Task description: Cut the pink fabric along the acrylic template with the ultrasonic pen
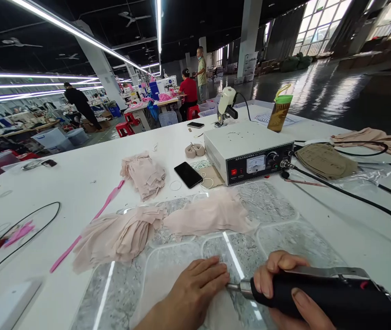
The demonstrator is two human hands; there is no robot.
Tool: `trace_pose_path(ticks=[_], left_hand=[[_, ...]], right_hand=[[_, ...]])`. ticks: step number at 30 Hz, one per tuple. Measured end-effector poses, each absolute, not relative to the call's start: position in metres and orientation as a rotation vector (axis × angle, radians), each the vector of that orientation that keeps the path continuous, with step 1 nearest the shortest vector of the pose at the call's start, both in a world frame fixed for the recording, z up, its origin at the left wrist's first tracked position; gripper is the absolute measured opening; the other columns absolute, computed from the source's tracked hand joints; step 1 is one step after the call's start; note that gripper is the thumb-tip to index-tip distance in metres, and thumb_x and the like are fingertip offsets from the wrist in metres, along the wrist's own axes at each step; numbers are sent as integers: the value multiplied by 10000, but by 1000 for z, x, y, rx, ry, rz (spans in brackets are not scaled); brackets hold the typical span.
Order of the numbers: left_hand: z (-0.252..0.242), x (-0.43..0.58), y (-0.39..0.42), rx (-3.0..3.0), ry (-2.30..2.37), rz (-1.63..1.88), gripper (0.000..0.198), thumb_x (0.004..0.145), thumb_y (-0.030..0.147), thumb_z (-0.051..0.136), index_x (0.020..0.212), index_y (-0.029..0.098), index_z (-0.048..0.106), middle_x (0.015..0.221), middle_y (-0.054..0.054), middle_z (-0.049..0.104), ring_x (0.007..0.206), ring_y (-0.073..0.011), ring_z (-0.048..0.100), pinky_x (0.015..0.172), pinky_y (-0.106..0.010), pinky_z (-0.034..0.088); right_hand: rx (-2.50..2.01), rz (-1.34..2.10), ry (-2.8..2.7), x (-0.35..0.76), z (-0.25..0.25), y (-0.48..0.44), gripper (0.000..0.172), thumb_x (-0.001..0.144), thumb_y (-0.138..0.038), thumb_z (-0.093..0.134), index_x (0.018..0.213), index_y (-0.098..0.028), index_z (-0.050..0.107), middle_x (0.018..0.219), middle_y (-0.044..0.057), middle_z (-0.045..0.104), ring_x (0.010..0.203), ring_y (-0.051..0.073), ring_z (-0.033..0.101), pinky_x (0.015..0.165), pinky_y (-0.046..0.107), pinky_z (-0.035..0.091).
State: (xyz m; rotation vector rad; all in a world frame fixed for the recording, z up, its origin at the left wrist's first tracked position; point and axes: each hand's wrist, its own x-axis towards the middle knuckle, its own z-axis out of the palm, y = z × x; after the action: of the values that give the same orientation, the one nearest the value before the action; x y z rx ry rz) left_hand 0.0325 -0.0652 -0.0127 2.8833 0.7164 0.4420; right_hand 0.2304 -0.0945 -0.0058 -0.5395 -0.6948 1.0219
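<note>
My right hand [285, 288] is wrapped around a black handheld tool [326, 300] with a metal tip [238, 287] pointing left. My left hand [195, 288] lies flat, fingers stretched out, pressing a pale piece of fabric [161, 293] on the glass plate [278, 215], its fingertips right beside the tool's tip. Past my hands lie two heaps of pale pink fabric pieces [120, 233] [212, 213] on the plate.
A white control box [248, 153] with a dial stands mid-table, cables running right. A phone [188, 174], another fabric stack [143, 174], pink strips [108, 199], a green-lidded bottle [279, 110] and a cutter [226, 105] lie around. Other people work at far tables.
</note>
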Motion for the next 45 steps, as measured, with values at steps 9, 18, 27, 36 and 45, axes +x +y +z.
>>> trace_pose_path(ticks=[9, 18, 27, 36, 45], left_hand=[[-31, 26, -57, 2943, 591, 681, 359, 984, 175, 376, 1326, 103, 456, 1214, -148, 637, 1321, -246, 444, 987, -369, 495], [-28, 27, -54, 2867, 558, 715, 310, 999, 203, 403, 1281, 102, 484, 1193, -145, 645, 1318, -243, 449, 989, -359, 496], [-26, 26, -54, 2817, 570, 670, 337, 973, 136, 410, 1305, 129, 465, 1185, -140, 648, 1324, -237, 443, 1005, -367, 487], [-23, 26, -55, 2794, 566, 645, 391, 960, 102, 393, 1347, 149, 425, 1201, -139, 640, 1331, -232, 433, 1025, -366, 468], [-18, 28, -54, 2792, 495, 630, 314, 958, 111, 427, 1266, 116, 486, 1171, -135, 655, 1315, -220, 454, 1060, -354, 440]], right_hand=[[-577, 1021, -752, 236, -7, -97, 158, 844, -394, 542, 926, -260, 556, 801, -16, 483, 506, 104, 544, 494, 295, 484], [-640, 1015, -785, 237, 0, -104, 151, 864, -404, 520, 925, -268, 549, 788, -11, 471, 531, 127, 549, 503, 317, 488], [-641, 1050, -782, 244, -4, -108, 155, 828, -395, 566, 929, -278, 573, 791, 8, 499, 536, 156, 559, 512, 353, 488], [-672, 960, -752, 239, 3, -107, 137, 823, -382, 572, 919, -285, 585, 793, -4, 494, 535, 143, 557, 518, 344, 489], [-695, 928, -790, 240, 3, -110, 126, 855, -371, 550, 942, -283, 571, 795, 6, 493, 561, 158, 565, 542, 374, 508]])
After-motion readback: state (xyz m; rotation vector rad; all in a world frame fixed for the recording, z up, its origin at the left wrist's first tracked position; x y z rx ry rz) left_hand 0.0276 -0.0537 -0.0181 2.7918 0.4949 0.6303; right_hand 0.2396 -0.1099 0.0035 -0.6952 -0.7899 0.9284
